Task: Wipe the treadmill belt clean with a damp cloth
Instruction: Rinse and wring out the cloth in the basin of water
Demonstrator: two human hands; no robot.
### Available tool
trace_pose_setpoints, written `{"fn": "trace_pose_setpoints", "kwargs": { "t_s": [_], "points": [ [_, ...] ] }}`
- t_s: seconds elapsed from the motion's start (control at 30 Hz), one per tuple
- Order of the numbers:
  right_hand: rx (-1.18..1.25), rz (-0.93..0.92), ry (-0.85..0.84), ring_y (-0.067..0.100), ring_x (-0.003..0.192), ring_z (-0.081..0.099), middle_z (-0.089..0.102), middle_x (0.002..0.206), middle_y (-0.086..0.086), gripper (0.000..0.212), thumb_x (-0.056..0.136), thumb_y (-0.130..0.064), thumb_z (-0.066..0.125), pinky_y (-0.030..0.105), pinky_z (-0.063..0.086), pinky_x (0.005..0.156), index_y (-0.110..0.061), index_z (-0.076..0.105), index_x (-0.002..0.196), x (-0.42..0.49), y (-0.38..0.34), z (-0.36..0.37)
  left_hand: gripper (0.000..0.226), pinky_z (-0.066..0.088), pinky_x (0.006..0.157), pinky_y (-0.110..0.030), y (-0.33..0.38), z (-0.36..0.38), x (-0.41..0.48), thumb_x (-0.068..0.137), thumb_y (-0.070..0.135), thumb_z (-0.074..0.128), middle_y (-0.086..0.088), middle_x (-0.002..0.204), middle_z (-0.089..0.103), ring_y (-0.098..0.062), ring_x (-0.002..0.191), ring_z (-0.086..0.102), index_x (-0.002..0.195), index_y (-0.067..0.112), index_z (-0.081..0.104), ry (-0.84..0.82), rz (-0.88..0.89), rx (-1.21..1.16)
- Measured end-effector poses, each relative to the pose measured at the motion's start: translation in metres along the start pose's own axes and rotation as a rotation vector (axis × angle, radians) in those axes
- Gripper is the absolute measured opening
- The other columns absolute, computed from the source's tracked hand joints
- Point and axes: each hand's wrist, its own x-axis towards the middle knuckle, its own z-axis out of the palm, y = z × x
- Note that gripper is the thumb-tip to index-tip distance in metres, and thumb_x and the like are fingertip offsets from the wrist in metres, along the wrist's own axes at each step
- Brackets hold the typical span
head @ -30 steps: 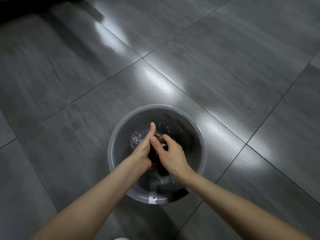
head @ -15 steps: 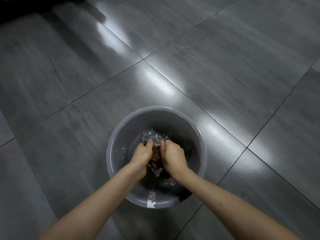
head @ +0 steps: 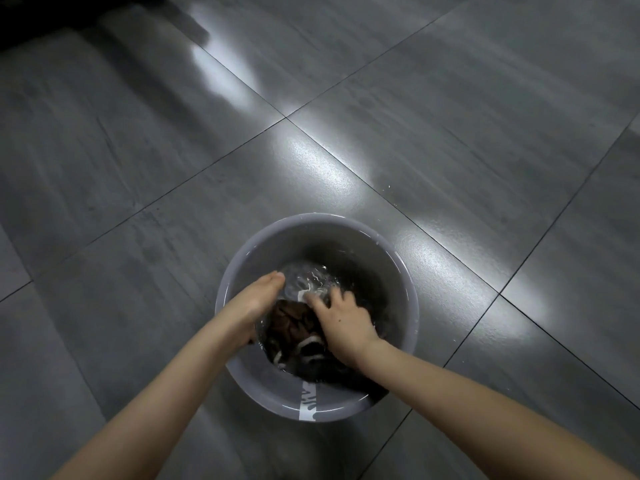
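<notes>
A dark brown cloth (head: 289, 323) lies soaked in the water of a grey plastic basin (head: 242, 271) on the floor. My left hand (head: 254, 303) lies against the cloth's left side, its fingers straight and pointing away from me. My right hand (head: 343, 322) grips the cloth's right side, its fingers curled down into the wet fabric. The water ripples just beyond my fingertips. Part of the cloth is hidden under my right hand. No treadmill belt is in view.
The basin stands on large glossy grey floor tiles (head: 450, 133) with dark grout lines and bright light reflections. A dark shape (head: 41, 15) fills the top left corner. A white label strip (head: 308, 403) marks the basin's near wall.
My hands have moved apart: half a second ago both were clenched together on the cloth, and now the left hand is stretched out flat while the right one has shifted right on the cloth.
</notes>
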Motion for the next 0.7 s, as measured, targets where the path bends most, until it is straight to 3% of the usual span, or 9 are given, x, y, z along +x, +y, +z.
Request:
{"fn": "trace_pose_setpoints", "kwargs": {
  "t_s": [0.1,0.2,0.27,0.33,0.37,0.43,0.5,0.6,0.7],
  "points": [
    [0.028,0.097,-0.037,0.037,0.114,0.041,0.028,0.135,0.016,0.07,0.086,-0.018,0.058,0.041,0.047,0.078,-0.024,0.019,0.143,0.001,0.002,-0.001,0.046,0.031,0.108,-0.046,0.001,-0.001,0.0,0.101,0.043,0.034,0.001,0.149,0.035,-0.024,0.135,0.035,0.144,0.028,0.034,-0.014,0.015,0.033],
    [0.251,0.263,-0.12,0.038,0.106,0.053,0.045,0.125,0.021,0.046,0.086,-0.003,0.052,0.04,0.046,0.083,-0.007,0.037,0.129,0.006,0.003,-0.01,0.044,0.041,0.093,-0.036,0.0,0.003,-0.003,0.101,0.043,0.033,-0.002,0.137,0.046,-0.023,0.121,0.048,0.141,0.026,0.038,-0.032,-0.007,0.028],
    [0.775,0.368,-0.146,0.03,0.093,0.063,0.062,0.104,0.016,0.028,0.085,0.003,0.049,0.035,0.051,0.083,-0.001,0.055,0.112,0.007,-0.001,-0.02,0.048,0.044,0.094,-0.04,-0.004,0.005,-0.002,0.097,0.053,0.036,-0.002,0.134,0.051,-0.023,0.115,0.053,0.138,0.03,0.041,-0.071,-0.022,0.073],
    [1.457,0.471,-0.173,0.021,0.062,0.066,0.066,0.075,0.012,0.018,0.087,0.008,0.047,0.029,0.056,0.06,0.0,0.063,0.091,0.002,-0.004,-0.038,0.054,0.047,0.093,-0.044,-0.008,0.007,-0.002,0.091,0.064,0.036,-0.005,0.128,0.058,-0.026,0.112,0.057,0.13,0.029,0.051,-0.152,-0.081,0.063],
    [1.733,0.468,-0.198,0.02,0.055,0.065,0.065,0.068,0.012,0.022,0.088,0.01,0.044,0.027,0.054,0.052,-0.001,0.062,0.086,-0.001,-0.004,-0.047,0.056,0.05,0.084,-0.041,-0.008,0.008,-0.005,0.09,0.067,0.036,-0.006,0.119,0.064,-0.025,0.103,0.061,0.121,0.026,0.058,-0.19,-0.126,0.011],
    [1.996,0.376,-0.261,0.022,0.055,0.066,0.067,0.069,0.013,0.026,0.089,0.01,0.041,0.027,0.054,0.051,-0.003,0.063,0.085,-0.009,-0.003,-0.064,0.061,0.051,0.071,-0.037,-0.006,0.013,-0.004,0.084,0.071,0.04,-0.008,0.106,0.069,-0.025,0.094,0.064,0.109,0.022,0.066,-0.251,-0.201,-0.182],
    [1.993,0.307,-0.287,0.023,0.058,0.066,0.068,0.069,0.012,0.028,0.088,0.01,0.04,0.027,0.055,0.054,-0.005,0.063,0.084,-0.017,-0.007,-0.073,0.059,0.052,0.074,-0.04,-0.002,0.019,-0.003,0.08,0.068,0.051,-0.011,0.101,0.071,-0.029,0.094,0.066,0.103,0.018,0.071,-0.272,-0.233,-0.359],
    [1.722,0.32,-0.11,0.025,0.081,0.062,0.064,0.084,0.011,0.028,0.083,0.01,0.044,0.033,0.051,0.071,-0.011,0.059,0.091,-0.02,-0.009,-0.064,0.034,0.052,0.068,-0.037,0.002,0.032,-0.006,0.09,0.04,0.058,-0.015,0.081,0.071,-0.028,0.073,0.067,0.086,0.009,0.071,-0.211,-0.183,-0.514],
    [1.672,0.396,0.03,0.022,0.093,0.06,0.063,0.101,0.01,0.022,0.087,-0.005,0.052,0.03,0.049,0.07,-0.015,0.057,0.106,-0.018,-0.001,-0.054,0.018,0.051,0.061,-0.034,0.005,0.041,-0.006,0.093,0.014,0.054,-0.014,0.073,0.064,-0.028,0.065,0.062,0.081,0.006,0.064,0.021,-0.028,-0.506]
  ]
}}
